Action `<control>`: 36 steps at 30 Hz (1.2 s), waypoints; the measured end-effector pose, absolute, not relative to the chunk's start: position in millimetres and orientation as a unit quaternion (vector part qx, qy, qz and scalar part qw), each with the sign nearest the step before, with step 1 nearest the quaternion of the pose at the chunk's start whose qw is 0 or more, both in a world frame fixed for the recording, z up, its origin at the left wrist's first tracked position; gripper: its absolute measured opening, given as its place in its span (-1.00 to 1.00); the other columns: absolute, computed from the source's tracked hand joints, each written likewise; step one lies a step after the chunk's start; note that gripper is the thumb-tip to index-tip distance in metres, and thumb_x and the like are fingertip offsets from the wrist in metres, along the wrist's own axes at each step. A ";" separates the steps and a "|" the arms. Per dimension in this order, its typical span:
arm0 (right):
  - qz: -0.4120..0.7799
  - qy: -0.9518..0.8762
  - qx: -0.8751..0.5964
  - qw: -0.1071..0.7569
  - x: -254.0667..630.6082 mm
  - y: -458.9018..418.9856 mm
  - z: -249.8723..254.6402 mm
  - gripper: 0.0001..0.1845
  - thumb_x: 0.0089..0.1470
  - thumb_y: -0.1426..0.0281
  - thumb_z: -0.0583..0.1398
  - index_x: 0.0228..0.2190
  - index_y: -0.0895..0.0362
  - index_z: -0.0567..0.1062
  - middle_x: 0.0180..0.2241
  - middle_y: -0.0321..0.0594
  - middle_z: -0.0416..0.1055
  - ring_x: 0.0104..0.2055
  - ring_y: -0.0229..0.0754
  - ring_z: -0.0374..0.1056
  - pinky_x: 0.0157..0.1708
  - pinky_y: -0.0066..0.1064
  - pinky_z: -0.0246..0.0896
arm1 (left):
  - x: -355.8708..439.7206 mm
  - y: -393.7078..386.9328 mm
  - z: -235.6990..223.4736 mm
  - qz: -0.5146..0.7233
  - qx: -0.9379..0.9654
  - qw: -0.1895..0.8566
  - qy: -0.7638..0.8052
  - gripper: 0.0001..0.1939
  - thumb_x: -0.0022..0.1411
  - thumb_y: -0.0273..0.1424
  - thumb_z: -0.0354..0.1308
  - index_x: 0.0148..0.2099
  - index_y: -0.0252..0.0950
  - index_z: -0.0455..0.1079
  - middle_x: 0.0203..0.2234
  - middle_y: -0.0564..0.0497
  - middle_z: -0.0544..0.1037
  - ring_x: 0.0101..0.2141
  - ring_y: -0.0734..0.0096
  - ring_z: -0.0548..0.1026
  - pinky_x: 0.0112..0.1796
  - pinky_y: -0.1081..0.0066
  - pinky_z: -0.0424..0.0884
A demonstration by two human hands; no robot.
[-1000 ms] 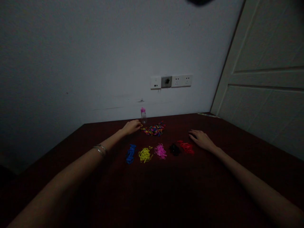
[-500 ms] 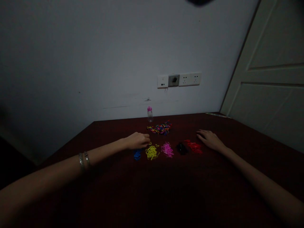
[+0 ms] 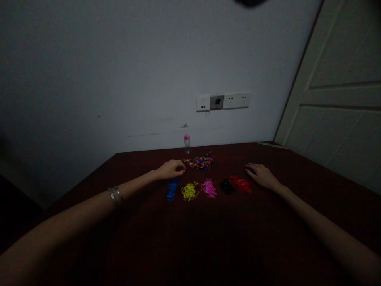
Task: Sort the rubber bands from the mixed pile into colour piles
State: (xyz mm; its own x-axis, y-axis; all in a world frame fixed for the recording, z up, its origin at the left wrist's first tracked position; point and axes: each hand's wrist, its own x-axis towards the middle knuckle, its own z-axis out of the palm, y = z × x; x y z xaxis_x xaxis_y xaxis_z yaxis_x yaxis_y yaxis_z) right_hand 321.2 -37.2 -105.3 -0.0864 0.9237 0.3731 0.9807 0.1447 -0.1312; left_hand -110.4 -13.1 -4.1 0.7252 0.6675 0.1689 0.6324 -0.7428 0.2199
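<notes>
My left hand (image 3: 171, 169) is over the table, just left of a mixed heap of multicoloured small rubber bands (image 3: 202, 161). Its fingers curl loosely, with a gap between thumb and forefinger, and I see nothing in them. My right hand (image 3: 259, 174) lies on the tabletop with fingers stretched out, beside the red rubber bands (image 3: 241, 184). In a row between the hands are single-colour piles: blue bands (image 3: 172, 190), yellow bands (image 3: 189, 191), pink bands (image 3: 208, 188) and black bands (image 3: 226, 186).
A clear bottle with a pink top (image 3: 187, 144) stands behind the mixed heap, near the wall. The dark red table (image 3: 193, 234) meets the wall at the back. Sockets (image 3: 223, 101) are on the wall, and a pale panelled door (image 3: 336, 99) is at the right.
My left hand went from the mixed heap's left edge to above the blue and yellow piles, then back up towards the heap. My right hand stays in place. The view shifted slightly.
</notes>
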 end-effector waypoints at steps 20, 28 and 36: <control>-0.081 -0.729 -0.656 0.178 320.2 -36.9 -105.0 -0.50 0.11 0.18 -0.07 -0.05 0.13 0.41 0.05 -0.05 0.29 0.06 0.01 0.20 -0.02 -0.14 0.12 | -172.6 80.4 -87.1 0.469 0.586 0.154 0.642 -0.74 0.01 -0.42 0.04 -0.29 -0.39 0.50 -0.41 -0.08 0.56 -0.35 0.35 0.49 -0.26 0.45 0.36; -0.098 -0.740 -0.640 0.183 317.7 -39.4 -100.4 -0.55 0.10 0.23 -0.05 -0.08 0.13 0.44 0.01 -0.04 0.33 0.04 -0.01 0.22 -0.02 -0.15 0.14 | -178.3 86.7 -93.9 0.500 0.559 0.153 0.644 -0.73 -0.01 -0.44 0.03 -0.28 -0.38 0.50 -0.45 -0.07 0.56 -0.37 0.35 0.49 -0.30 0.44 0.37; -0.082 -0.814 -0.536 0.207 273.2 -32.5 -63.2 -0.64 0.10 0.33 0.01 -0.15 0.16 0.47 -0.07 -0.06 0.37 0.00 -0.07 0.22 0.00 -0.24 0.11 | -177.2 83.2 -90.5 0.470 0.574 0.144 0.655 -0.73 -0.01 -0.46 0.01 -0.28 -0.38 0.49 -0.43 -0.07 0.55 -0.38 0.36 0.48 -0.32 0.46 0.36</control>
State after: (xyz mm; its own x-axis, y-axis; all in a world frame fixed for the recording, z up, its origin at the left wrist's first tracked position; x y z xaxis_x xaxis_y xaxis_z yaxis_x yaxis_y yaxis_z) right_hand 273.2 -32.5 -63.2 -0.3388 0.8394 0.4250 0.9072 0.4112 -0.0888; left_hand -177.2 83.2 -90.5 -0.3000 0.8876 0.3495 0.6161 -0.0994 0.7813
